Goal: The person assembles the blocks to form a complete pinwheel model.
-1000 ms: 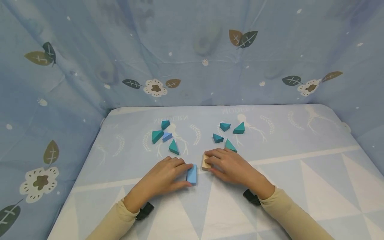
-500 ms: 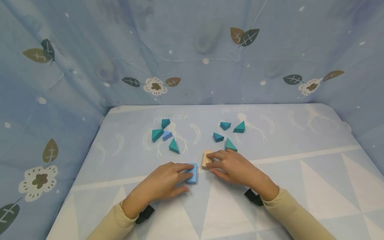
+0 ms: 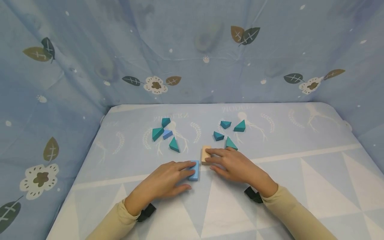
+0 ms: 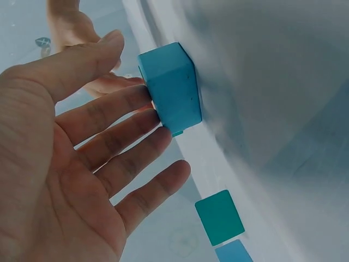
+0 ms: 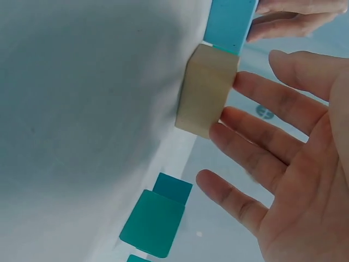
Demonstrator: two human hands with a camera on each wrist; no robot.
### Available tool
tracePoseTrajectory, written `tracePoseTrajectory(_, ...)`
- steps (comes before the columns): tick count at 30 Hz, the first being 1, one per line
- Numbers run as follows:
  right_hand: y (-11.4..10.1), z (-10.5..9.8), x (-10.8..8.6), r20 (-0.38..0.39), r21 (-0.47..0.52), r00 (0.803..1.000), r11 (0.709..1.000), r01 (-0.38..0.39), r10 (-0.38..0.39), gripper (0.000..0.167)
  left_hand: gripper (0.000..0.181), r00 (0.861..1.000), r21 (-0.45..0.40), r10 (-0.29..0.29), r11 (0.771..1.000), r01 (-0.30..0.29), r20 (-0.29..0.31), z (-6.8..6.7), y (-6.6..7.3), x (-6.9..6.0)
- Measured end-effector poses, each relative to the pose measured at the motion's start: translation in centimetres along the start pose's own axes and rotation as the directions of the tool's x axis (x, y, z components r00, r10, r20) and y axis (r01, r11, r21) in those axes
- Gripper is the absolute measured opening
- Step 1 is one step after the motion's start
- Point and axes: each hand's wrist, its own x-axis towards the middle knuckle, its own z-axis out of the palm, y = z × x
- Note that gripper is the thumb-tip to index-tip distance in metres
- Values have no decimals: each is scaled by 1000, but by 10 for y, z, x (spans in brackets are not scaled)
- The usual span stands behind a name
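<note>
A light blue rectangular block (image 3: 195, 171) lies near the middle of the table, and the fingertips of my left hand (image 3: 165, 180) rest on it. In the left wrist view those fingers are nearly straight against the blue block (image 4: 173, 90), with the thumb apart from it. Just right of it and slightly farther off lies a natural wood block (image 3: 205, 156). My right hand (image 3: 235, 166) touches this wood block (image 5: 206, 93) with extended fingertips, its thumb clear of the wood. A narrow gap shows between the two blocks in the head view.
Beyond my left hand lie several wedge-shaped blocks, among them a green one (image 3: 174, 145) and a small blue one (image 3: 167, 134). Another group sits beyond my right hand, including a green wedge (image 3: 230, 143) close to its fingers. A patterned cloth covers the table (image 3: 285, 133).
Both blocks have slid slightly away from me, the blue one also a little to the right. My left thumb has come away from the blue block; the right fingers have straightened on the wood block.
</note>
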Motion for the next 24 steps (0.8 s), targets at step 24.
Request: tracePoseTrajectory(24, 17, 6, 18, 26, 129, 998, 990, 48, -52, 31, 53, 1000, 16, 6, 1000, -7, 8, 5, 8, 4)
